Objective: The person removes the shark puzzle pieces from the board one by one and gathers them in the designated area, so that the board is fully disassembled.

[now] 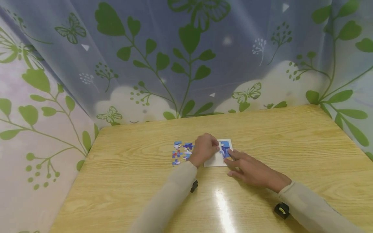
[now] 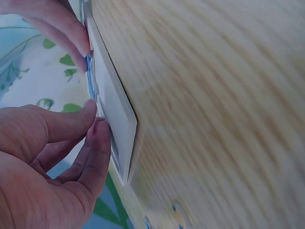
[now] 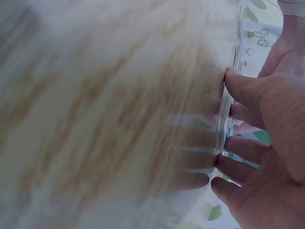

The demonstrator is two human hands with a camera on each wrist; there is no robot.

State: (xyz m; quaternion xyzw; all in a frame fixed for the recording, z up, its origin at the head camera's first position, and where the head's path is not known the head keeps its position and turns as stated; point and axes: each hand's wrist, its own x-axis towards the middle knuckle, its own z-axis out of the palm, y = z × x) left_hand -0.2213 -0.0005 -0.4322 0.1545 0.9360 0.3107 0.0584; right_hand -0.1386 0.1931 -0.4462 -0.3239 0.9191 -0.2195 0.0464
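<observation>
A white puzzle tray point(image 1: 214, 160) lies on the table, with joined blue jigsaw pieces point(image 1: 225, 149) along its right side. Over the tray's left part is my left hand point(image 1: 204, 149), thumb and index fingertips pinching a small jigsaw piece, mostly hidden by the fingers; a pale sliver shows in the left wrist view. My right hand point(image 1: 250, 166) rests at the tray's right edge with fingers extended, fingertips on the joined pieces and the rim. In the right wrist view the thumb touches the near edge of the tray point(image 3: 222, 126).
Left of the tray, several loose jigsaw pieces point(image 1: 176, 153) lie in rows, some partly behind the left hand. The wooden table point(image 1: 131, 181) ends at a patterned curtain point(image 1: 157, 64) behind and to the sides. Black wrist devices point(image 1: 281, 211) sit under both sleeves.
</observation>
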